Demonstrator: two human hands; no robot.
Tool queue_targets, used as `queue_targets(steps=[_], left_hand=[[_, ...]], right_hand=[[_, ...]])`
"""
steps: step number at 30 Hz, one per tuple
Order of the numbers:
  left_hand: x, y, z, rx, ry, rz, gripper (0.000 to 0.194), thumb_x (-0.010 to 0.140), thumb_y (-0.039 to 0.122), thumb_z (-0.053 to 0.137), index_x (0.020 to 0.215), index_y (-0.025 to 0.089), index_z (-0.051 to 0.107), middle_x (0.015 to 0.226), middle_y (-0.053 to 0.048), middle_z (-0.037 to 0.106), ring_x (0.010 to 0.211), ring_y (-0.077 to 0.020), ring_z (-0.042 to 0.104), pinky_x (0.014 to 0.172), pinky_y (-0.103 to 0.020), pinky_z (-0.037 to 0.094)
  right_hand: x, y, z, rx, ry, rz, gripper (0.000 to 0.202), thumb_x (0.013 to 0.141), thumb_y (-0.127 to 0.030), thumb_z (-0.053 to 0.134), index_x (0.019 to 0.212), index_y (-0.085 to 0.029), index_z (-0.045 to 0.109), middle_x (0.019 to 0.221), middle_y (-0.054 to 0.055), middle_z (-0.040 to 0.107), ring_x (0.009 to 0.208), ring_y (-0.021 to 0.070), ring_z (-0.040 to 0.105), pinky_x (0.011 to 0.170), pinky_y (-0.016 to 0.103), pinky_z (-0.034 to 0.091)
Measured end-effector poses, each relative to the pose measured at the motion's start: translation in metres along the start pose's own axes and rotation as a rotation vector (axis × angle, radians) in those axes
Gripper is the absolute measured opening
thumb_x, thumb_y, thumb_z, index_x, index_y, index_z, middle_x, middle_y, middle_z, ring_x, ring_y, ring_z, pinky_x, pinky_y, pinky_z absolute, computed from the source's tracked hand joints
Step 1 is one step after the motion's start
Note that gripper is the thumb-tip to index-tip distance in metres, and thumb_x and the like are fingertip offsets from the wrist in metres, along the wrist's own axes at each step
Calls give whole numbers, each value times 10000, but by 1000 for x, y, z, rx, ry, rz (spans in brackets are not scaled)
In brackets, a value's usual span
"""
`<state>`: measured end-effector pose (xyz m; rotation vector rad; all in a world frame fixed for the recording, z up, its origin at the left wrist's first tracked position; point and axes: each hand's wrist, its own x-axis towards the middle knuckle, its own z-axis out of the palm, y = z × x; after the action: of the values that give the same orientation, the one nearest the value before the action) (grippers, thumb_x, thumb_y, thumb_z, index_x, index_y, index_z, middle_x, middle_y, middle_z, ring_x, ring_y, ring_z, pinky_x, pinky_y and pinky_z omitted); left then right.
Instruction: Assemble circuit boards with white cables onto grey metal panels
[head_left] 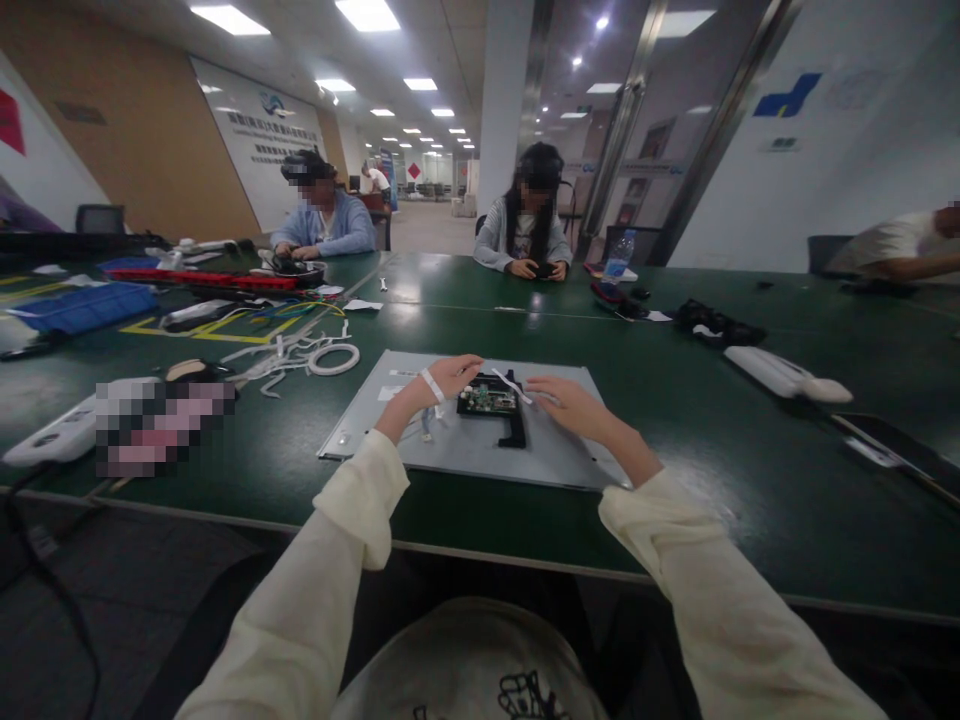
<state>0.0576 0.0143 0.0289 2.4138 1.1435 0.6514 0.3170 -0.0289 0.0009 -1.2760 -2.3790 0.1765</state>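
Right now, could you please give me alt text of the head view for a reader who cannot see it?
A person's left hand and right hand flank a circuit board and black frame on a flat grey panel. The panel lies on a green table, with two people seated across it.

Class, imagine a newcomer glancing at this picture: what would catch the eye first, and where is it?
Probably the pale grey panel on the green table, directly in front of the camera wearer, bearing a circuit board with a black frame. The left hand and right hand frame the board from either side. Next might come the white ring left of the panel, and the blue tray farther left.
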Motion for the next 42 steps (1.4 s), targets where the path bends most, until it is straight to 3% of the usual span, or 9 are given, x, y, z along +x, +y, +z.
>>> queue_targets(steps=[7,12,15,24,33,42], left_hand=[[45,10,53,262,-135,-76,387,898,293,317,1190,131,513,1231,-109,569,1132,-180,534,968,-255,390],[56,8,66,216,-104,-96,386,878,289,366,1199,107,481,1231,-152,558,1131,-207,535,938,-281,411],[54,7,70,192,-128,-108,377,848,317,435,1170,129,484,1150,-143,610,1057,-218,582,880,-287,443],[43,12,66,188,-138,-107,419,825,413,473,1160,161,465,1174,-127,598,1091,-236,562,889,-298,432],[46,5,65,186,-183,-106,471,824,436,468,1194,145,458,1221,-147,566,1125,-243,539,912,-294,424],[42,11,66,252,-130,-107,467,829,428,453,1203,150,473,1259,-148,539,1153,-251,517,949,-322,396]], right_hand=[[-6,-12,5,-16,-59,-44,354,845,-172,413,1146,-155,597,1211,83,564,1119,207,516,1003,381,379],[-3,-14,10,4,-17,-61,333,797,-138,470,1094,-169,617,1176,95,574,1099,216,519,979,389,389],[-1,-12,11,9,17,-47,314,787,-125,484,1071,-173,611,1134,93,580,1047,208,535,934,373,414],[0,-9,11,-17,50,-24,220,829,-155,478,983,-169,634,1006,85,616,934,191,559,836,322,432],[1,-11,12,-53,60,-6,214,855,-184,468,922,-170,671,952,73,657,883,190,590,816,314,434],[2,-9,18,-35,53,3,215,838,-184,488,908,-188,692,983,74,659,897,201,593,845,346,439]])
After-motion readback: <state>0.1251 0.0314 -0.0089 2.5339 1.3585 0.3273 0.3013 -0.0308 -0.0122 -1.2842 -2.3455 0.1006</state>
